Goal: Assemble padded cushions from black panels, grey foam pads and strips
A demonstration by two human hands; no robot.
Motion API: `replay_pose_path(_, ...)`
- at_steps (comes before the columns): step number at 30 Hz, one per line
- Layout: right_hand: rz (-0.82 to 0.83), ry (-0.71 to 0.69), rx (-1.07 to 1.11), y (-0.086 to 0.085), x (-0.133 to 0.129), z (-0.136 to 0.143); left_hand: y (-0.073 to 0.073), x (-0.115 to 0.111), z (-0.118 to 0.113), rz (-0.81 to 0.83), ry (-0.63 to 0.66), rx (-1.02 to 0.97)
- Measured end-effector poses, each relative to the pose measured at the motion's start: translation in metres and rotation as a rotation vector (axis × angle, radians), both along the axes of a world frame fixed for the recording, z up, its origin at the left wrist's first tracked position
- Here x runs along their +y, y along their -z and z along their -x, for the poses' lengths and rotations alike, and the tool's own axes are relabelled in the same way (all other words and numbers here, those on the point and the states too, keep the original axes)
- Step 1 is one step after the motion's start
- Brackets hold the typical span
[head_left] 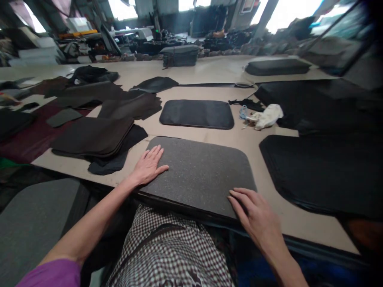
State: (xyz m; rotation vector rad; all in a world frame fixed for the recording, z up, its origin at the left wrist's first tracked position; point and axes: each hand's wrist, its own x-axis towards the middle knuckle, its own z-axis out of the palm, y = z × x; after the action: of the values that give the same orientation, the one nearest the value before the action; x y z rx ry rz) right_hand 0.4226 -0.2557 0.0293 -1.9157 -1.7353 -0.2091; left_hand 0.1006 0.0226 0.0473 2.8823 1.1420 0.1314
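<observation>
A grey rounded board (200, 171) lies flat at the near edge of the table. On its left end rests my left hand (149, 165), palm down with the fingers spread. My right hand (254, 215) is at the board's right front corner, fingers curved together with the tips on its surface; whether anything is between them is hidden. Just beyond the board lies a smaller dark rounded panel (196, 114).
Stacked dark brown pieces (92, 135) lie at left. Large black panels (329, 171) cover the right side. A white cloth (267, 116) and blue scissor handles (243, 112) lie behind. Farther back on the table (221, 65) stand stacked dark pieces (180, 56).
</observation>
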Motion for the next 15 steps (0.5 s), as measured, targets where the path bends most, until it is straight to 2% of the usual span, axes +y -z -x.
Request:
replay_pose_path(6, 0.027, 0.041, 0.132, -0.011, 0.0, 0.009, 0.017, 0.011, 0.005, -0.095, 0.01, 0.061)
replay_pose_path(10, -0.079, 0.044, 0.208, -0.015, -0.007, 0.007, 0.025, 0.02, 0.007, -0.153, 0.032, 0.06)
replay_pose_path(12, -0.226, 0.157, 0.24, -0.013, -0.02, 0.001, 0.024, 0.019, 0.007, -0.17, 0.04, 0.064)
replay_pose_path(15, -0.548, 0.538, 0.302, -0.002, -0.052, -0.024, 0.021, 0.016, 0.006, -0.18, 0.04, 0.079)
